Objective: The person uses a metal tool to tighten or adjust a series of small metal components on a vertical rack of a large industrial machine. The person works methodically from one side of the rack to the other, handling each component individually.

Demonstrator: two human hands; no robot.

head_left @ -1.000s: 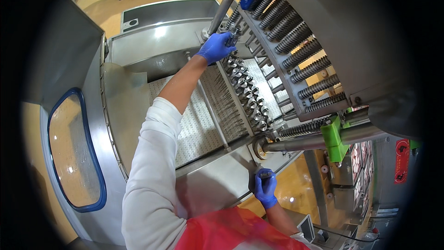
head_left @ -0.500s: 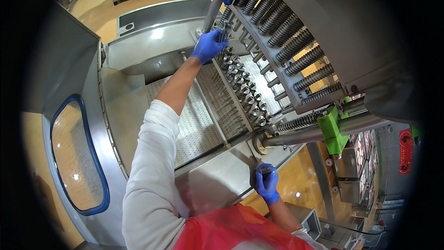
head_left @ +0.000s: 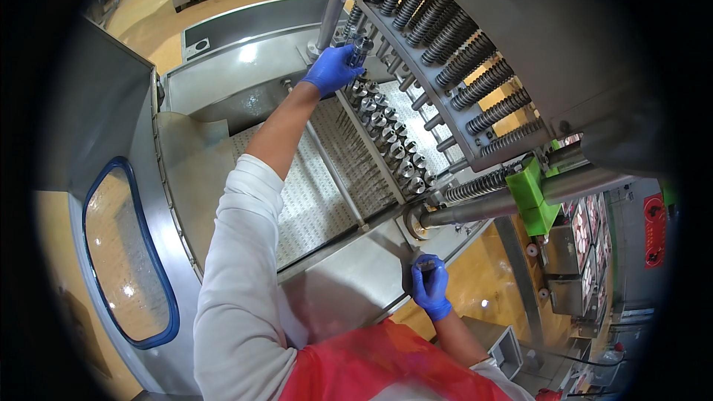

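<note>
Yellow floor (head_left: pixel 479 276), four o'clock; left hand (head_left: pixel 331 71), twelve, grips shiny cylinder (head_left: pixel 362 44); right hand (head_left: pixel 431 291), five, clutches small piece (head_left: pixel 426 266); slackening could drop either.

Bright, even light, seemingly from above; heavy fisheye with black corners.
We get blown glare on the far metal ledge (head_left: pixel 215 67), glints on the steel cylinders (head_left: pixel 390 135), and small hot spots on the left window (head_left: pixel 122 245) and the right floor (head_left: pixel 475 282). Soft shadow darkens the near panel (head_left: pixel 334 289), deepest just left of the right hand (head_left: pixel 431 287). Both that and the left hand (head_left: pixel 331 72) read reasonably sharp; the near red apron (head_left: pixel 386 364) looks soft, the far-right crates (head_left: pixel 572 252) lack detail, and edges bow toward the rim.
</note>
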